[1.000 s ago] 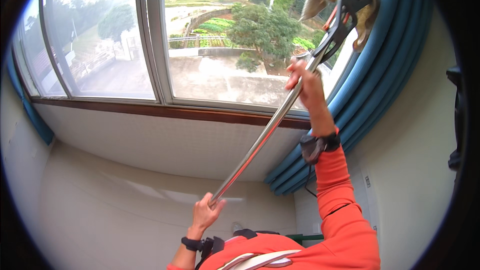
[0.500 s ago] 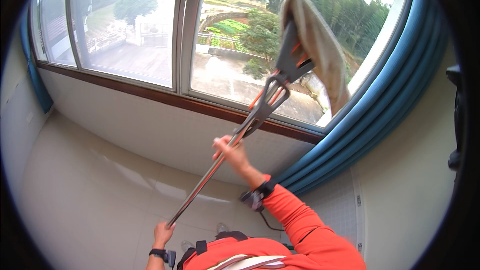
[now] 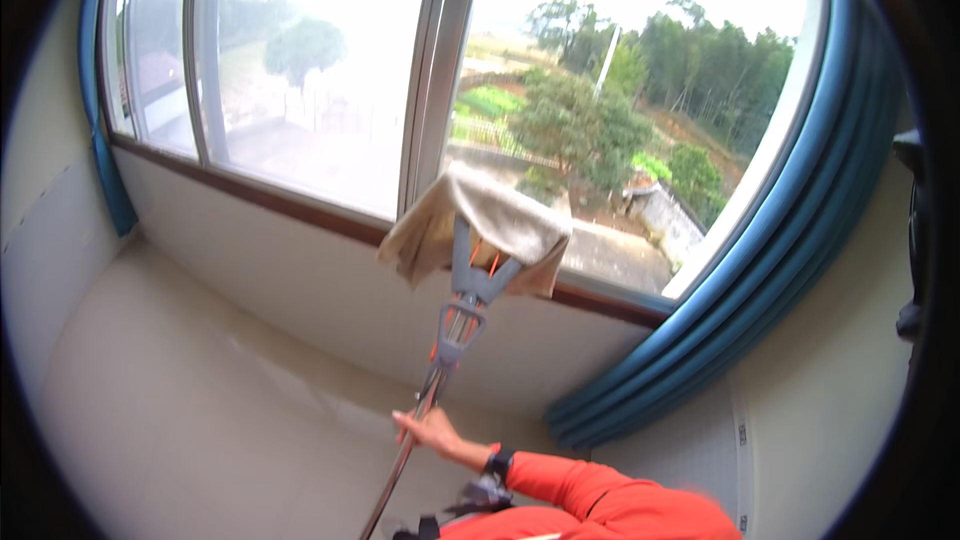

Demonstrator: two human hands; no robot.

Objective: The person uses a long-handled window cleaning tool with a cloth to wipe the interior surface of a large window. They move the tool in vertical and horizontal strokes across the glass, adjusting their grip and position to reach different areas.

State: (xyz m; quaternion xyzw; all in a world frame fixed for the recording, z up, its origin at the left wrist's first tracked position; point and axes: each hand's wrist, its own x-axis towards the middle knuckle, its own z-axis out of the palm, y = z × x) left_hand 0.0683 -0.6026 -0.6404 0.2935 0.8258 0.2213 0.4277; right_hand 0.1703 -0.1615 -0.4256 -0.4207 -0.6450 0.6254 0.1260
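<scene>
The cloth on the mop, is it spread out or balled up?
Spread out: the cloth drapes wide over the mop, its edges hanging down at both sides.

- floor (image 3: 170, 370) is pale beige and kinda glossy, with a lighter streak of shine across it
- sill (image 3: 260, 194) is a reddish-brown strip under the window (image 3: 425, 70), beige cloth (image 3: 500, 210) overlaps it from here, can't tell if they're touching tbh
</scene>
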